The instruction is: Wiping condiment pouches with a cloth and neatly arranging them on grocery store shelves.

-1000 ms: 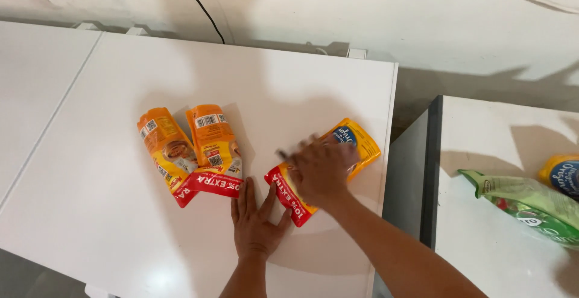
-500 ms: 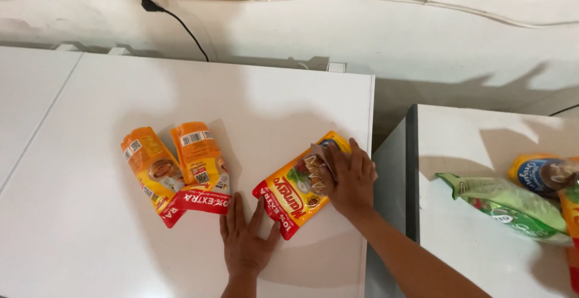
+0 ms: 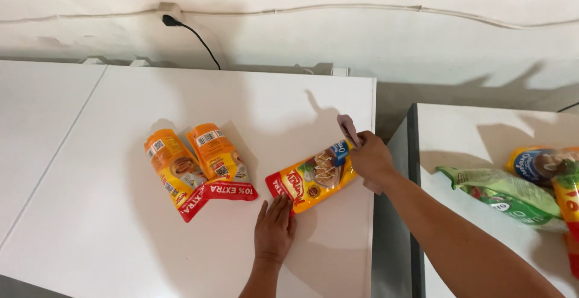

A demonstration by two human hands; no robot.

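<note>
Since the earlier frames, the right hand (image 3: 371, 159) has slid from the middle of the yellow pouch (image 3: 313, 177) to its top end, and the pouch now lies more squarely on the white table (image 3: 90, 213).

Nearest the camera, the left hand (image 3: 274, 230) lies flat, fingers together and extended, fingertips touching the pouch's red bottom edge; it grips nothing. Beyond it and to the right, the right hand is closed on the pouch's upper corner at the blue label, close to the table's right edge. Whether it also holds the pale strip (image 3: 348, 130) projecting just above it, I cannot tell.

Left of the grip, apart from the pouch, two orange pouches (image 3: 196, 166) lie side by side, their red ends fanned toward the left hand. Right of the grip, across a gap, a second table (image 3: 458, 135) carries a green packet (image 3: 503, 195) and further packets at the frame edge.

Judgement: straightening goes best with the left palm pinning the bottom edge while the right draws the top corner outward, keeping the pouch flat and clear of the table edge.

At the far wall, a black plug (image 3: 170, 21) sits in a socket.
</note>
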